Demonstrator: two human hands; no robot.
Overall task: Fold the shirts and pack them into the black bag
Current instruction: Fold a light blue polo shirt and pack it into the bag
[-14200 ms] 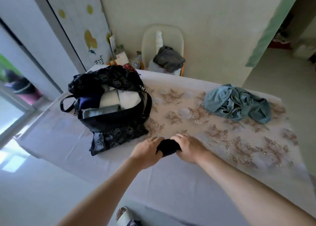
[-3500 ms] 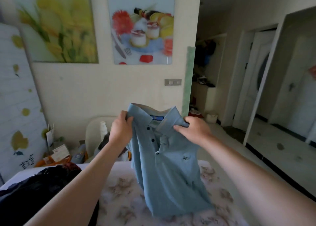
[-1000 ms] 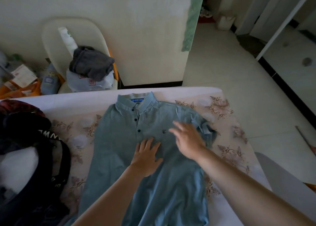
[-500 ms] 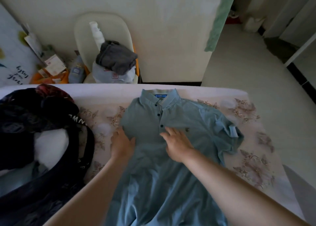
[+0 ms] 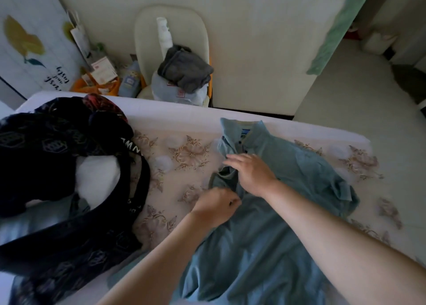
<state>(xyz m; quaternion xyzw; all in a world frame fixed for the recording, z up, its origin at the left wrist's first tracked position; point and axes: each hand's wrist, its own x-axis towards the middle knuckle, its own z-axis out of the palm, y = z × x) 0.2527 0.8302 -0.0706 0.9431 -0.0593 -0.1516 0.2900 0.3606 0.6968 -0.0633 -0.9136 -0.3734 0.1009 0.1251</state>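
Moved: the shirt (image 5: pixel 288 171) is now lying with its left edge folded inward; half a second ago it was spread flat.
Where: it is resting collar-away on the worktop (image 5: pixel 184 152), beside the bag (image 5: pixel 46 143).
Grip: left hand (image 5: pixel 216 206) is pinching the fold with curled fingers; right hand (image 5: pixel 252 174) is pressing the chest, fingers straight.
Handling: light, limp knit that is probably best held at shoulder and hem.

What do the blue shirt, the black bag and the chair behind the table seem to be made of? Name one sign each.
Blue shirt: soft matte cloth, probably cotton knit; it creases and drapes limply.
Black bag: thin printed fabric, maybe synthetic; it slumps.
Chair: smooth cream shell, probably moulded plastic; seamless curved back.
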